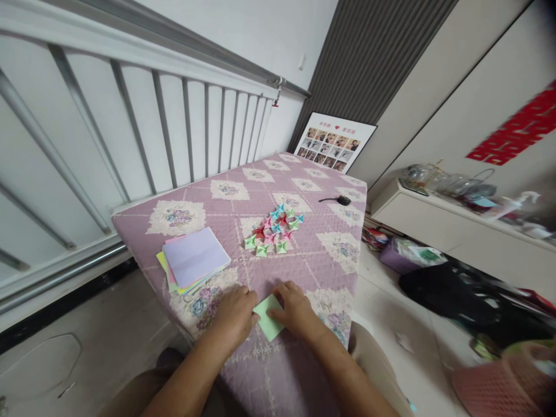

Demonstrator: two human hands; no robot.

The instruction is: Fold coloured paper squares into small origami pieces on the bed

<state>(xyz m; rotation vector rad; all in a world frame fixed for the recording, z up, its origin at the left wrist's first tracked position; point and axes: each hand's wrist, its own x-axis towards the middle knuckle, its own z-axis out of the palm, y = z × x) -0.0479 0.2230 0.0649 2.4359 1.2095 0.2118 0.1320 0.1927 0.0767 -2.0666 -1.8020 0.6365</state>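
Observation:
A light green paper square (268, 319) lies on the near edge of a table covered by a purple quilted cloth (313, 231). My left hand (235, 315) rests on its left side with fingers curled and pressed down on the paper. My right hand (295, 307) presses its right side, fingertips pinching the paper's edge. Beyond my hands sits a cluster of several small folded paper pieces (276, 229) in green, pink, red and blue. A stack of coloured paper sheets (193, 260), lilac on top, lies to the left.
A small black object with a cord (341, 200) lies at the far right of the table. A photo board (334, 142) leans on the wall behind. A white railing (130, 133) runs along the left. Bags, a pink basket (499, 385) and clutter cover the floor at right.

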